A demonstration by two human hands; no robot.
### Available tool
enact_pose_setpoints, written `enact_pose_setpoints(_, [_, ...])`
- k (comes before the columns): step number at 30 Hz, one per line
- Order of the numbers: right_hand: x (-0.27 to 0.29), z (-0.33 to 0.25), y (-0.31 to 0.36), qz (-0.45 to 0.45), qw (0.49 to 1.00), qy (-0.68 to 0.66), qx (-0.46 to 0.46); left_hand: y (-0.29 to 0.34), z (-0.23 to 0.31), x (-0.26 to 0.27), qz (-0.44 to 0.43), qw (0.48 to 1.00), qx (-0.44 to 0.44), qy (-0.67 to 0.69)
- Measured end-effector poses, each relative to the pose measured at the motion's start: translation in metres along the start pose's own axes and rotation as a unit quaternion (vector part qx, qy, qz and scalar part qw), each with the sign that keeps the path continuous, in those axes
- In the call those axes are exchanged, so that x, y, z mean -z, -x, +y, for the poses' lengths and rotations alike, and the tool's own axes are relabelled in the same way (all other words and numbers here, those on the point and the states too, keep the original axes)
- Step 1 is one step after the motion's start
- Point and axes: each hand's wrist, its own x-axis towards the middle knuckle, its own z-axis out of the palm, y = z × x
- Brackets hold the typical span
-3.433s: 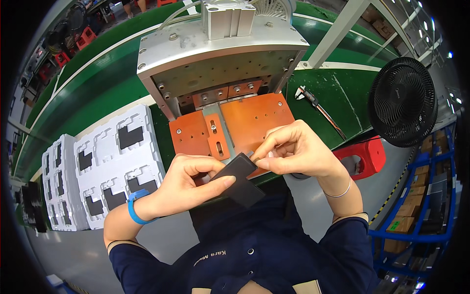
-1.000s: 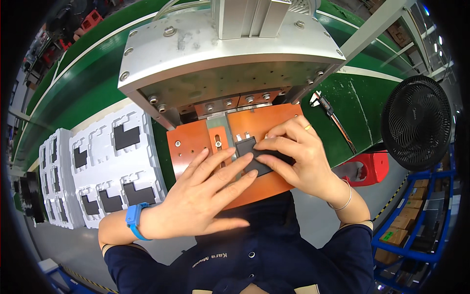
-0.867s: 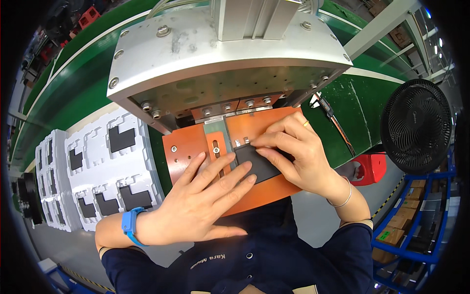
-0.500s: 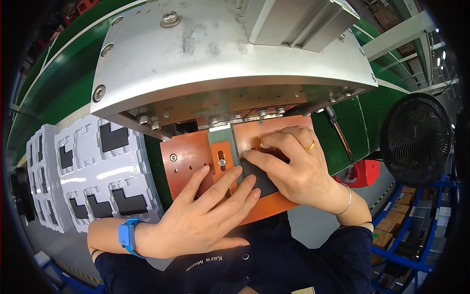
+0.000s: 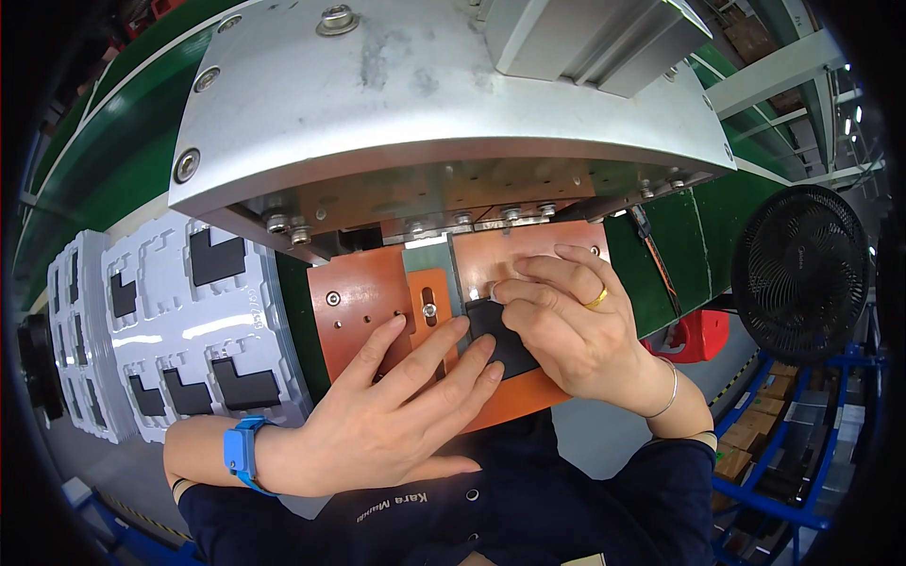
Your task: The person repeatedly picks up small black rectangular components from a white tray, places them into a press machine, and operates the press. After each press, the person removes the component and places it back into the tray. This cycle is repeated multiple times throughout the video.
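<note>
A flat black piece (image 5: 495, 335) lies on an orange-brown fixture plate (image 5: 359, 283) in front of me. My left hand (image 5: 377, 429) is open, its spread fingers resting across the fixture with some fingertips on the black piece's left part. Close to the piece's upper edge, my right hand (image 5: 590, 330) has its thumb and forefinger pinched together. What they hold, if anything, is hidden; the other fingers are bent above the plate. Between the plate's halves sit a slotted orange block (image 5: 429, 288) with a screw and a pale green strip (image 5: 429, 257).
A big metal press head (image 5: 425, 104) overhangs the fixture's far side. White trays (image 5: 179, 330) with black L-shaped pieces stand at left. Right are a long thin tool (image 5: 653, 255) on the green bench, a red container (image 5: 700, 335), a black fan (image 5: 800, 274) and a blue rack (image 5: 774, 507).
My right hand's fingers have curled in more, and its fingertips have shifted slightly right, showing more of the black piece's upper edge. My left hand stays in place.
</note>
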Motion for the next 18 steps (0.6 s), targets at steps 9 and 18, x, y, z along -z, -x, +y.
enact_pose_setpoints(9, [-0.009, 0.002, 0.004, 0.047, 0.997, -0.018, -0.052, -0.002, -0.001, 0.003, 0.004, 1.0, -0.007, 0.0])
enact_pose_setpoints(18, [-0.003, 0.0, 0.006, 0.03, 0.995, -0.046, -0.08, -0.002, 0.002, 0.002, 0.002, 1.0, -0.001, 0.004])
